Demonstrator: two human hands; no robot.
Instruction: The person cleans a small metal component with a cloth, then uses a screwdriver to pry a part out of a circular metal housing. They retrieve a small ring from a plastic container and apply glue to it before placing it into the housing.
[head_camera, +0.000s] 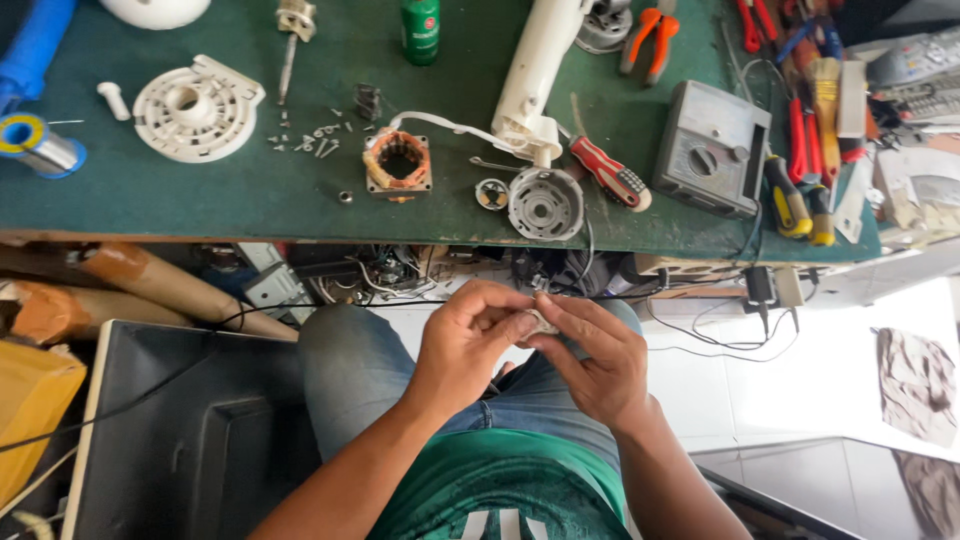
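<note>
Grey metal, a small part (541, 322) sits pinched between my left hand (468, 340) and right hand (592, 358), over my lap. Both sets of fingers close on it. Farther off, the green counter (250, 190) holds a copper coil (397, 162).

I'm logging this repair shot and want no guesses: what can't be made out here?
- Small part, head view: pinched between left hand and right hand; fingers cover most of it, so its kind is unclear.
- Screws on the bench: too small to count or type.
- Blue tool: cut off by the left and top edges.
- Remotes: cut off by the right edge.
</note>
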